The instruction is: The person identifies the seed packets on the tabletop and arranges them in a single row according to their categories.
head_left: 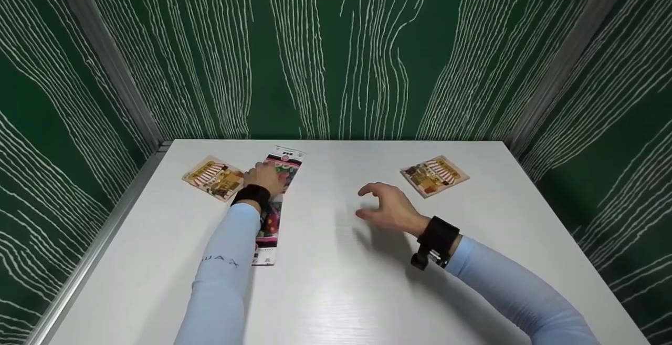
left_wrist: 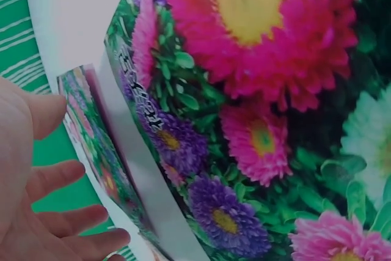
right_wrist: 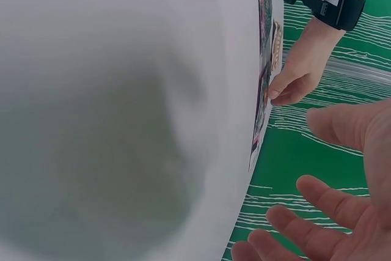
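Observation:
A long packet printed with pink and purple flowers (head_left: 269,224) lies on the white table (head_left: 336,292), left of the middle. My left hand (head_left: 265,176) rests on its far half with the fingers fairly straight. In the left wrist view the flower packet (left_wrist: 256,120) fills the frame and the left hand's fingers (left_wrist: 55,212) lie spread beside its edge. The right wrist view has the left hand (right_wrist: 299,74) touching the packet's edge (right_wrist: 264,90). My right hand (head_left: 386,207) hovers just above the table's middle, fingers loosely curled, holding nothing; its fingers (right_wrist: 330,206) show empty.
Two small orange-and-striped cards lie flat: one (head_left: 214,177) just left of the left hand, the other (head_left: 434,175) at the far right of the table. Green patterned walls (head_left: 336,51) close in the table on three sides. A metal rail (head_left: 100,240) runs along the left edge.

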{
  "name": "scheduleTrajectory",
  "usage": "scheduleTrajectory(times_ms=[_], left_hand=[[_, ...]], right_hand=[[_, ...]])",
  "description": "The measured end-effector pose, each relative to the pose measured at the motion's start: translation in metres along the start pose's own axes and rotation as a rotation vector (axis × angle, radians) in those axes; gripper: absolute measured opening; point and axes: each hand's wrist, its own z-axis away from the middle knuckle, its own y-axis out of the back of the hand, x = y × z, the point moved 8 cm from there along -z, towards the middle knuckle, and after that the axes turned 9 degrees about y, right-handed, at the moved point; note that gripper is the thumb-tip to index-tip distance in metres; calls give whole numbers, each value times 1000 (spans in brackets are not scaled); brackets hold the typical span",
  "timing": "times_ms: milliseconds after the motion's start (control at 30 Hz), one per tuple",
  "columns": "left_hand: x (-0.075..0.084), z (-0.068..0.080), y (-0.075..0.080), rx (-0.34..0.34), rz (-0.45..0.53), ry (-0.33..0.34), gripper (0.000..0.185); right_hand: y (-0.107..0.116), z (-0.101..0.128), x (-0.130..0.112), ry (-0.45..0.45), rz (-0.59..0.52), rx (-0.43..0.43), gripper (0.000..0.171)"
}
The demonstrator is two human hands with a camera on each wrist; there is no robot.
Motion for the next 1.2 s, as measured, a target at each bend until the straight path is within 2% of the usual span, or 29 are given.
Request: scheduleTrajectory(times_ms=[133,267,567,700,833,933,1133,1200], left_hand=[[-4,0,-6,-55,-18,28,76],[-5,-1,-7,-81,-15,43,82],[-10,-9,-4,-113,66,105,93],[-9,-9,4,-71,114,119,93],[-5,-10,13,41,151,83,82],[-6,-8,17,102,221,54,71],[-9,-1,26,130,391,39,43],[-10,1,31,147,459,35,40]], right_hand=[[-1,2,3,-11,4,-11,47],[-1,4,4,-18,3,-15,47],[-3,6,7,-20,16,-30,47],[-2,7,8,-21,22,-35,47],[-1,7,8,-21,23,-34,47],[-1,7,7,-20,20,-33,46],[-1,7,6,-17,20,-40,45],[-1,7,7,-15,23,-40,45]])
